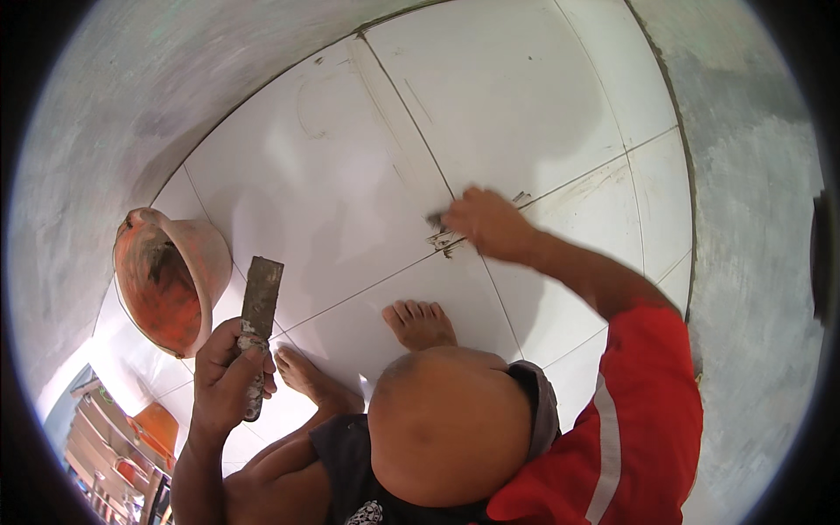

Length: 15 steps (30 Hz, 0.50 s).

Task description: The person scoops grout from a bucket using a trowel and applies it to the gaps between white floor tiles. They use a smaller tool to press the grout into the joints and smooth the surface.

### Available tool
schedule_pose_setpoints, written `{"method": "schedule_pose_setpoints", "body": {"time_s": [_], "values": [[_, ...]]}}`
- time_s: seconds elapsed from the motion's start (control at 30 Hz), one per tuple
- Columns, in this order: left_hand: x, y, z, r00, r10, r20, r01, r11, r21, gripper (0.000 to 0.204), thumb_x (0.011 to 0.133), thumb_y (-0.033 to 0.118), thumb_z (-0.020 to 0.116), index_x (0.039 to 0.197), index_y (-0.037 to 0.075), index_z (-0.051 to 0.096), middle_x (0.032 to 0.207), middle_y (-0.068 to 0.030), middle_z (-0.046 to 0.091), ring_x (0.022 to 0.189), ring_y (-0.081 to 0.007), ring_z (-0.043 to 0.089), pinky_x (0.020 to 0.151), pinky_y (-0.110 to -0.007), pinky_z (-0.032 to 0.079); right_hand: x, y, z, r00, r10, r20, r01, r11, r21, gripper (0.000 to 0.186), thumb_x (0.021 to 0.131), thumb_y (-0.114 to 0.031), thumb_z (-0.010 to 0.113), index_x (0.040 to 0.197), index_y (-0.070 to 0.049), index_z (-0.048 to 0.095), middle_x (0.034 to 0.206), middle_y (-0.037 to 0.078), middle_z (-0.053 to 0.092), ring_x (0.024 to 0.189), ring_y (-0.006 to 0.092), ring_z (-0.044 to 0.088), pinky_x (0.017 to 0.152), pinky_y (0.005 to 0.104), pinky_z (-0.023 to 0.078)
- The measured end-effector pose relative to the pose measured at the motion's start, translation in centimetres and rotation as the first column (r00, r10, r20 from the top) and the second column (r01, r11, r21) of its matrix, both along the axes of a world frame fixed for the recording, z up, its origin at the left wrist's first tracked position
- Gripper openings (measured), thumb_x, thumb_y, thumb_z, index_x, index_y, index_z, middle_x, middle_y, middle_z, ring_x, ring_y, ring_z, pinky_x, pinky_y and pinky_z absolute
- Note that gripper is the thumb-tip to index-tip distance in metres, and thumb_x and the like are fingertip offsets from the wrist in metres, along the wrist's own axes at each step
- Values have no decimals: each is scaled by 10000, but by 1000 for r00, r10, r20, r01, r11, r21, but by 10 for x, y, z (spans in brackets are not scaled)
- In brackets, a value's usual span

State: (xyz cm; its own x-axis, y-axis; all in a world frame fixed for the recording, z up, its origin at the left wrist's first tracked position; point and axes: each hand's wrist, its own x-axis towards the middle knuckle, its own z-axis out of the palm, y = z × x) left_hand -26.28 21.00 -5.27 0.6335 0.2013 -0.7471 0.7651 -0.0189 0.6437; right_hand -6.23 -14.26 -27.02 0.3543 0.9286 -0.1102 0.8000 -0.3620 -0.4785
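The right hand (490, 223), blurred, has its fingers curled just right of the dark grout-like smear (448, 247) on the white floor tiles (525, 96); I cannot tell whether it grips the dark scrap (435, 220) at its fingertips. The left hand (226, 376), left of the smear and nearer the body, is closed round the handle of a putty knife (263, 293), blade raised. Farther left of the smear stands an orange-stained bucket (213, 258). The step looks like rubbing the tile joint (363, 290); next probably calls for light pressure along it
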Motion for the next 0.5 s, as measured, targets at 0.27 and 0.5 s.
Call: {"method": "schedule_pose_setpoints", "body": {"time_s": [0.27, 0.5], "values": [[7, 4, -12, 994, -112, -12, 112, 993, -22, 186, 973, 117, 524, 1137, 31, 539, 763, -77, 642, 559, -140, 629, 491, -278, 525, -85, -55, 4, 822, -547, -161, 569, 801, 184, 330, 820, 31, 619, 1140, -46, 652, 1017, 148, 652, 981, 389, 575, 866, 479, 492], [19, 1, -23, 982, -184, 34, 187, 978, -91, 178, 968, 99, 503, 1129, 31, 539, 758, -80, 635, 549, -141, 624, 485, -277, 521, -58, -56, -24, 579, -798, 166, 787, 600, 142, 359, 800, 20, 623, 1157, -25, 631, 1019, 158, 626, 940, 371, 569, 841, 468, 488]]}}
